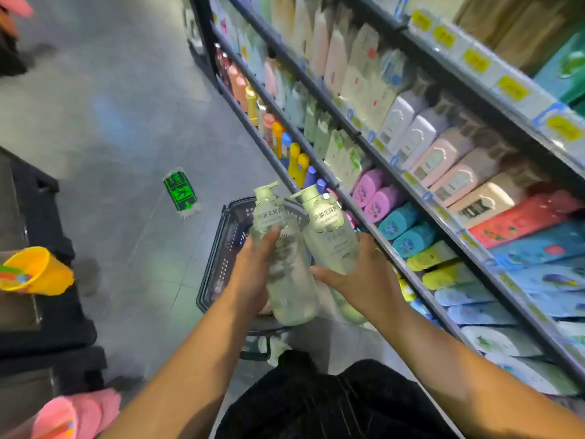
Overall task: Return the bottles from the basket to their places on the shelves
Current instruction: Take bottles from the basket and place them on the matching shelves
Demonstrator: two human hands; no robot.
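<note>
Two see-through pale green pump bottles with white labels up top. The left bottle (pixel 291 280) is gripped in the left hand (pixel 250 270) and the right bottle (pixel 329 239) in the right hand (pixel 361 277), side by side, pumps pointing away. The dark plastic basket (pixel 221 248) sits right below both hands. The stocked shelves (pixel 411 182) run just past the right hand.

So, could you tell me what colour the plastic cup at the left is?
Yellow-orange plastic cup, clearest in the head view.
</note>
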